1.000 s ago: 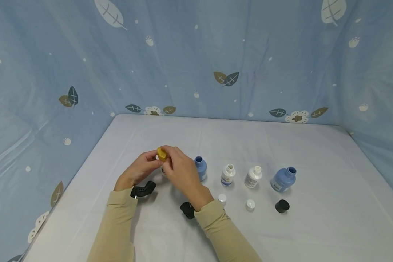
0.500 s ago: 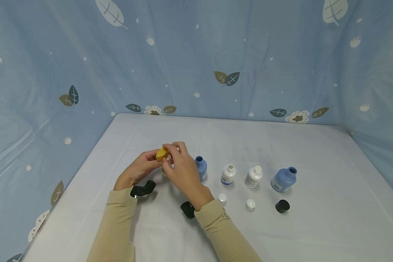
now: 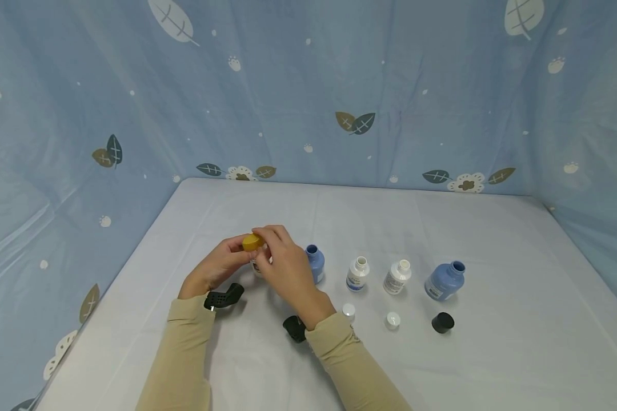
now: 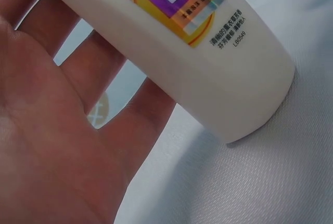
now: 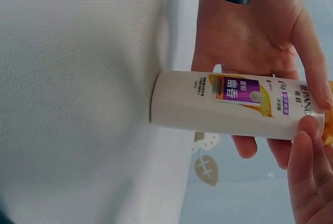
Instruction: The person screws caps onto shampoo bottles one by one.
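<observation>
A white body wash bottle (image 5: 195, 104) with a purple and yellow label stands upright on the white-covered table. My left hand (image 3: 217, 267) grips it near the top, fingers wrapped behind it in the left wrist view. My right hand (image 3: 290, 271) pinches the yellow cap (image 3: 252, 242) at the bottle's top between thumb and fingers. In the right wrist view, the right fingertips (image 5: 309, 167) lie by the bottle's shoulder, close to the left thumb. Most of the bottle is hidden behind the hands in the head view.
Right of the hands stand uncapped bottles: a blue one (image 3: 315, 265), white ones (image 3: 357, 275) (image 3: 397, 278) and another blue one (image 3: 444, 281). In front lie white caps (image 3: 348, 311) (image 3: 393, 321) and a black cap (image 3: 443, 323). A leaf-patterned blue curtain (image 3: 308, 85) encloses the table (image 3: 499, 274).
The yellow cap has changed its angle at the bottle's top. My right fingers rose, shifted round it and came back down; my left hand has stayed in place.
</observation>
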### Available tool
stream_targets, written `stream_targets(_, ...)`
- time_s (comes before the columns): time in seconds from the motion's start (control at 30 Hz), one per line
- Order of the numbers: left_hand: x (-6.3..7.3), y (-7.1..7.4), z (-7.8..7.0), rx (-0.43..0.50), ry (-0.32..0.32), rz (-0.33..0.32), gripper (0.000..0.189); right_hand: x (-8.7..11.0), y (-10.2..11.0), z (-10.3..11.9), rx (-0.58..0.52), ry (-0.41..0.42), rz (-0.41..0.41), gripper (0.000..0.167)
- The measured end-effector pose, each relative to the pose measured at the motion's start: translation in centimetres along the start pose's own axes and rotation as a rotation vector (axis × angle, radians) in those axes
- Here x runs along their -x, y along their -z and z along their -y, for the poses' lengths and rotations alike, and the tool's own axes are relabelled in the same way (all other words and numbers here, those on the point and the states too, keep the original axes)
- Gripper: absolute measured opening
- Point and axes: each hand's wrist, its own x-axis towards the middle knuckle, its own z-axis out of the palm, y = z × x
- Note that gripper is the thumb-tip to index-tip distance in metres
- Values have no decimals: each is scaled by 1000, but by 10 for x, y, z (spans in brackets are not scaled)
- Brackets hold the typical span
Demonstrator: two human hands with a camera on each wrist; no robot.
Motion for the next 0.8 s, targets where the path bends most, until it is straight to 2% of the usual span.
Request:
stream_targets(0.47, 2, -1, -2, -10, 22, -12, 42, 0, -2, -1, -9, 15, -81, 26)
stream_targets(0.8, 1, 1, -2, -38, 28, -13, 45, -1, -2, 2, -9, 48, -101, 24)
